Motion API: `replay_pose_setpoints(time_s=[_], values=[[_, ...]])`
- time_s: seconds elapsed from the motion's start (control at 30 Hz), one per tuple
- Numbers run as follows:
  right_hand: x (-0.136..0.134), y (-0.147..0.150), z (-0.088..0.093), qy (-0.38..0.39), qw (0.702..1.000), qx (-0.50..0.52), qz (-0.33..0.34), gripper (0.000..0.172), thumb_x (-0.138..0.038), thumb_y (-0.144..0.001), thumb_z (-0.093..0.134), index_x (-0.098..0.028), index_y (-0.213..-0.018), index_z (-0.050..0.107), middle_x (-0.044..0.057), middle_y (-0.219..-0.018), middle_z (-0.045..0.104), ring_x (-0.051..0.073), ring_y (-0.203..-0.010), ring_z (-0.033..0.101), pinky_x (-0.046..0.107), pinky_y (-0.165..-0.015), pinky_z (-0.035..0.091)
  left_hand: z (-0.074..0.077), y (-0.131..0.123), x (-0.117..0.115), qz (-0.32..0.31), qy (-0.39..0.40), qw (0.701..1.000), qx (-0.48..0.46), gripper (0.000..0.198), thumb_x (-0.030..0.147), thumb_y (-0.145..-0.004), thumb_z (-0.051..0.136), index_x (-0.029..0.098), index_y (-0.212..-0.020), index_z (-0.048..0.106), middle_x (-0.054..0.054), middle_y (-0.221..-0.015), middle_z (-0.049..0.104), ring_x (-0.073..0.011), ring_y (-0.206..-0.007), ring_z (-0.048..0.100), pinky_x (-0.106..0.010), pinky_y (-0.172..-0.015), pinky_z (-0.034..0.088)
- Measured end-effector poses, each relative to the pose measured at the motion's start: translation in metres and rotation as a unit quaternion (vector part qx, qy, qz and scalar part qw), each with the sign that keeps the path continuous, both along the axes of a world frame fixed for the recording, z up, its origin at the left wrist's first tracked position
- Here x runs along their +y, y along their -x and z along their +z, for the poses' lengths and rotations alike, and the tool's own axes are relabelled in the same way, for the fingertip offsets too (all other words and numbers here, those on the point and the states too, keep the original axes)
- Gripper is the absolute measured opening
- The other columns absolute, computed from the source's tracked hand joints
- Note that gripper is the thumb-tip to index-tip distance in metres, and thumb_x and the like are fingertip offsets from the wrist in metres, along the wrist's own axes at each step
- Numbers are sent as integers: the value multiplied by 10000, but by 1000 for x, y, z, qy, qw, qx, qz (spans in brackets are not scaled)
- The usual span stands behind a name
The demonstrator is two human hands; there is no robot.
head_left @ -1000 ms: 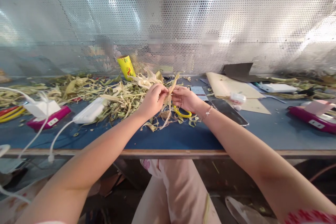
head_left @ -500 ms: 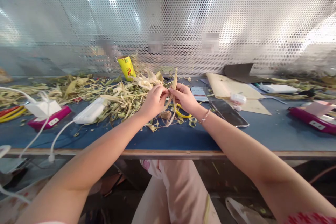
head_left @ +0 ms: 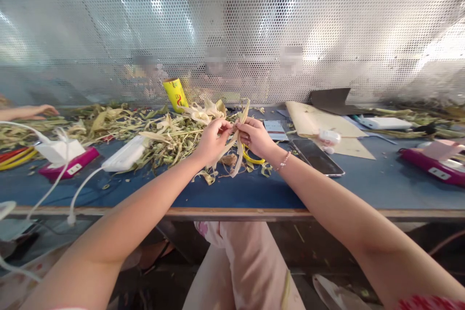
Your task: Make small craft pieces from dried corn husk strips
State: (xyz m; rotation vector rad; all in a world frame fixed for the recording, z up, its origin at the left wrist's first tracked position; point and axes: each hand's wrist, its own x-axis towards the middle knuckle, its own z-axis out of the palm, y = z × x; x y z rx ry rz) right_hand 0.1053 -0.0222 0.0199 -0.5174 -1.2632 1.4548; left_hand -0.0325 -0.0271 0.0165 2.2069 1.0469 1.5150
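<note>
Both hands meet above the table at the front of a heap of dried leaves and stems (head_left: 170, 140). My left hand (head_left: 212, 141) is closed in a pinch on a dried leaf strip (head_left: 239, 155), at its middle. Close against it, my right hand (head_left: 256, 136) pinches the same pale, long strip, whose ends stick up and hang down between the hands. The exact grip of the fingertips is partly hidden. Under the hands lie a yellow ring (head_left: 254, 159), perhaps a tape roll, and a brownish dry clump (head_left: 228, 159).
A yellow tube (head_left: 175, 94) stands behind the heap, before a perforated metal screen (head_left: 254, 24). Left are a white power bank (head_left: 125, 153) and a magenta power strip (head_left: 69, 163). Right lie a phone (head_left: 317, 157) and cardboard (head_left: 319, 121). Another person's hand (head_left: 39, 110) reaches in at far left.
Another person's hand has come into view at the far left. My hands stay almost in place, and the leaf strip has shifted slightly between them, its lower ends spreading.
</note>
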Motion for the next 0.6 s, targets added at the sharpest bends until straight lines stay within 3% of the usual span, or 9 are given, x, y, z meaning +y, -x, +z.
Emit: replay_pose_setpoints(time_s=[0.13, 0.3, 0.4, 0.5, 0.6], values=[[0, 0, 0, 20, 999, 34, 22, 162, -184, -664, 601, -154, -620, 447, -81, -499, 304, 12, -415, 220, 160, -382, 143, -2, -2, 2, -73, 141, 980, -120, 89, 222, -710, 578, 159, -723, 516, 18, -651, 508, -81, -586, 468, -209, -577, 380], [3, 0, -3, 16, 995, 71, 66, 128, -169, -672, 597, -150, -650, 473, -75, -520, 319, 13, -427, 226, 154, -390, 176, -6, -6, 4, -208, 311, 883, -283, 205, 259, -622, 675, 144, -679, 516, 18, -618, 539, -85, -581, 510, -228, -618, 411], [3, 0, -5, 13, 994, 76, 73, 131, -173, -661, 613, -146, -654, 485, -77, -522, 326, 9, -425, 223, 149, -387, 170, -6, -7, 4, -231, 352, 853, -309, 183, 213, -600, 682, 131, -663, 532, 0, -624, 565, -92, -581, 531, -239, -630, 422], [3, 0, -5, 10, 995, 68, 74, 150, -194, -650, 634, -146, -649, 492, -81, -515, 323, 7, -423, 215, 148, -381, 167, -6, -6, 3, -230, 346, 854, -314, 142, 188, -612, 650, 132, -660, 528, 7, -611, 549, -92, -576, 527, -244, -629, 423], [3, 1, -5, 12, 996, 59, 62, 167, -217, -642, 650, -150, -644, 497, -87, -499, 311, 8, -417, 219, 147, -376, 178, -6, -5, 1, -190, 284, 899, -275, 149, 216, -630, 634, 148, -690, 515, 23, -624, 519, -90, -585, 507, -241, -612, 411]])
